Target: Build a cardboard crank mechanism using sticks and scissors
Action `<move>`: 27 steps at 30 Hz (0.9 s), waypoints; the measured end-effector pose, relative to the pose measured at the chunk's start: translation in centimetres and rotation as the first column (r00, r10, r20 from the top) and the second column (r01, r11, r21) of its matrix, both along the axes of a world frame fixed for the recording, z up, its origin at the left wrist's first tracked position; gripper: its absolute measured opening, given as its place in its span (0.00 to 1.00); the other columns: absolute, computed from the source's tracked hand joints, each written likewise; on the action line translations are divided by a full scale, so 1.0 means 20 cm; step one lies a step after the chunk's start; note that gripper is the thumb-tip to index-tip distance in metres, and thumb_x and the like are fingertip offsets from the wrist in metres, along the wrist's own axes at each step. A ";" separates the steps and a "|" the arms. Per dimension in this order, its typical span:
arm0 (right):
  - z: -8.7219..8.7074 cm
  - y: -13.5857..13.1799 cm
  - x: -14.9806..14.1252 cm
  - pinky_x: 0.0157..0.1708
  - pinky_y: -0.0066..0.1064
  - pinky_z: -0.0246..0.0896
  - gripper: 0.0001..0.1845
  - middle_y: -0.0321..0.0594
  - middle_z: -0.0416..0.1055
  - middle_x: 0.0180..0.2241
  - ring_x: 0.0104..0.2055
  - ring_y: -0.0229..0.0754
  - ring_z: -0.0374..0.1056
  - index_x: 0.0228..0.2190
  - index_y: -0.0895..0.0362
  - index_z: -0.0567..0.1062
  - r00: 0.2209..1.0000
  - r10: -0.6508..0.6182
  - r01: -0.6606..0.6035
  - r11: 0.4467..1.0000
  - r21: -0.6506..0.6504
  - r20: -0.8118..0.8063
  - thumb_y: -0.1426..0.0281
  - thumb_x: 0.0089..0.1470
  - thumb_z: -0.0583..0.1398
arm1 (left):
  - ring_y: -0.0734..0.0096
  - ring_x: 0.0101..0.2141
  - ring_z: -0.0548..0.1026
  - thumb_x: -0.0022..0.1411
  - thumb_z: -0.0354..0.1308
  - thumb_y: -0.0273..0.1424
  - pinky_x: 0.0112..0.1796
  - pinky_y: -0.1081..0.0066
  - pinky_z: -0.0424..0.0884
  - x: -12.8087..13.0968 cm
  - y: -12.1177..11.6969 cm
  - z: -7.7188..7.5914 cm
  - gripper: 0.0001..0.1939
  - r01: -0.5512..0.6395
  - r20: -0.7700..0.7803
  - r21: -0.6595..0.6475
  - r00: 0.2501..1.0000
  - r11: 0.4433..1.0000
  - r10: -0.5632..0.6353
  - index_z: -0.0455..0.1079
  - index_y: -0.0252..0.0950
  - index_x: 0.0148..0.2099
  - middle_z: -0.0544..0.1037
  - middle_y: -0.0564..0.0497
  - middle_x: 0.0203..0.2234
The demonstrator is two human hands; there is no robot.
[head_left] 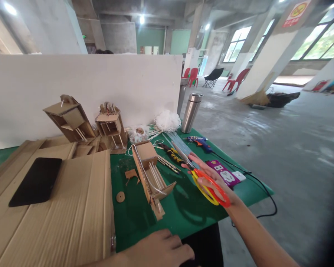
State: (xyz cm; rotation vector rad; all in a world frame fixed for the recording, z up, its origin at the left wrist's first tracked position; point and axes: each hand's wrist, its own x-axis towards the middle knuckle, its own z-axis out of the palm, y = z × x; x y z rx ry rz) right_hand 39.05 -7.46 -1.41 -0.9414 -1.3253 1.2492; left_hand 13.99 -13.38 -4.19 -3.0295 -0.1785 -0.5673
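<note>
My right hand point(208, 174) is closed around a pair of scissors point(207, 191) with red and yellow handles, held above the green table. The blades point away from me, toward the pliers point(172, 154) and clear glue sticks point(180, 142). At the table's near edge is my left hand point(161, 248), back up and fingers curled; whatever they hold, if anything, is hidden. Beyond it lies an open cardboard frame point(147, 167) with white sticks and a white cord. To its left are a small cardboard disc point(120, 197) and a cut cardboard scrap point(131, 175).
Cardboard sheets point(80, 207) bearing a black tablet-like slab point(36, 181) cover the left side. Two cardboard models point(69, 118) stand behind. A steel flask point(192, 113), glue gun point(200, 142) and purple power strip point(225, 174) sit right, its black cable crossing the edge.
</note>
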 end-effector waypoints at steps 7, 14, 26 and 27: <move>-0.03 0.03 0.05 0.57 0.44 0.62 0.32 0.40 0.53 0.66 0.62 0.55 0.60 0.61 0.42 0.62 0.982 -0.020 0.007 0.998 0.070 0.188 0.61 0.57 0.63 | 0.79 0.21 0.68 0.68 0.56 0.31 0.23 0.75 0.65 -0.12 0.04 0.20 0.10 0.107 0.079 -0.125 0.992 0.986 -0.098 0.66 0.35 0.33 0.72 0.58 0.21; 0.01 0.07 0.06 0.50 0.42 0.70 0.29 0.45 0.48 0.68 0.57 0.54 0.66 0.63 0.45 0.61 0.911 0.002 -0.062 0.990 0.130 0.413 0.65 0.61 0.58 | 0.62 0.43 0.75 0.63 0.54 0.33 0.47 0.60 0.72 -0.27 0.27 0.32 0.13 -0.030 0.473 0.046 0.881 0.998 0.005 0.66 0.35 0.48 0.79 0.46 0.37; -0.10 0.24 -0.08 0.65 0.48 0.47 0.37 0.45 0.46 0.68 0.67 0.53 0.49 0.59 0.54 0.67 0.606 -0.179 -0.134 0.938 0.320 0.775 0.85 0.47 0.53 | 0.52 0.56 0.68 0.59 0.60 0.50 0.60 0.51 0.55 -0.28 0.43 0.25 0.30 -0.149 0.210 -0.113 0.963 0.982 0.171 0.64 0.35 0.55 0.77 0.42 0.50; -0.12 0.25 -0.09 0.65 0.49 0.46 0.36 0.46 0.46 0.68 0.67 0.53 0.49 0.58 0.55 0.68 0.590 -0.184 -0.133 0.938 0.319 0.786 0.85 0.47 0.53 | 0.53 0.55 0.69 0.59 0.60 0.49 0.60 0.51 0.54 -0.29 0.43 0.24 0.29 -0.151 0.210 -0.126 0.962 0.980 0.175 0.64 0.35 0.55 0.77 0.42 0.49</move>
